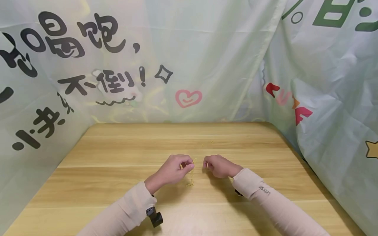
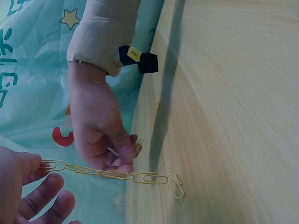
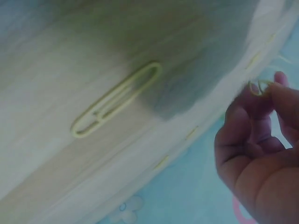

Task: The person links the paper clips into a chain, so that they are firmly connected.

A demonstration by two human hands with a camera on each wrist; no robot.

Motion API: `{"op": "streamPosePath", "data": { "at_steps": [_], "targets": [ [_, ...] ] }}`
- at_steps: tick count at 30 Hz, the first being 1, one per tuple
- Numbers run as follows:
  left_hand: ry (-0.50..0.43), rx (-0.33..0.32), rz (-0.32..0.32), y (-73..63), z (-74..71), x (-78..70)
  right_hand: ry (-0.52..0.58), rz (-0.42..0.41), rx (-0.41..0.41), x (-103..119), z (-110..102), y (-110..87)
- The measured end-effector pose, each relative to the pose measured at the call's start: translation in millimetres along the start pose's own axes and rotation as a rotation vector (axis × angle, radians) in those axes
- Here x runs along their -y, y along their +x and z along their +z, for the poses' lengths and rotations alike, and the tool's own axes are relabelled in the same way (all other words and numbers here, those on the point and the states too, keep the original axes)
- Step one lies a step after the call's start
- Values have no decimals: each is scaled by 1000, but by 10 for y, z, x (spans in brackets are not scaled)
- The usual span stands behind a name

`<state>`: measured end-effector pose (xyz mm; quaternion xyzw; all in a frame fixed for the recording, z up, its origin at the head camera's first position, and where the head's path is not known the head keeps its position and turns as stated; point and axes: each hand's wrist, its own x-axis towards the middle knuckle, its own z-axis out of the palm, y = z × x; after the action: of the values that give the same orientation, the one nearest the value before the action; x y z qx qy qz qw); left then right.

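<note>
Beige sleeves (image 1: 125, 208), dark lettering (image 1: 264, 190) on right one; black wrist cameras (image 1: 155, 217), right-hand one bearing yellow label (image 2: 134, 53).

Table (image 1: 118, 147): in front of me, running back to the cloth (image 1: 230, 82).
Cloth: behind the table's far edge and, from where I watch, along its left and right sides too.
Left hand (image 1: 176, 167): over the table, near the middle of its width.
Right hand (image 1: 220, 166): to the right of the left hand, apart from it.
Chain of clips (image 1: 192, 175): top end in the left fingertips, hanging down; I can't tell whether its low end meets the table.
Held clip (image 3: 259, 93): in the right fingertips.
Pair of loose clips (image 1: 212, 142): on the table, behind both hands.
Single loose clip (image 3: 117, 100): on the table near the right hand, closer to me than the pair.
</note>
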<state>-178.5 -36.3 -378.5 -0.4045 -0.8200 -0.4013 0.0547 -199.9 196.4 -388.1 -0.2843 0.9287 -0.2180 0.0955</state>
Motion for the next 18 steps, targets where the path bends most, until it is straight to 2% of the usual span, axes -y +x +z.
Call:
{"op": "streamPosePath", "data": {
  "at_steps": [4,12,18],
  "targets": [
    [-9,-1,12,6,0,8,21,-23,-31,54,-22,6],
    [-9,3,11,-1,-7,18,70,-117,-192,146,-49,-8],
    [-4,6,7,-7,-12,12,107,-95,-231,212,-85,-38]
  ]
}}
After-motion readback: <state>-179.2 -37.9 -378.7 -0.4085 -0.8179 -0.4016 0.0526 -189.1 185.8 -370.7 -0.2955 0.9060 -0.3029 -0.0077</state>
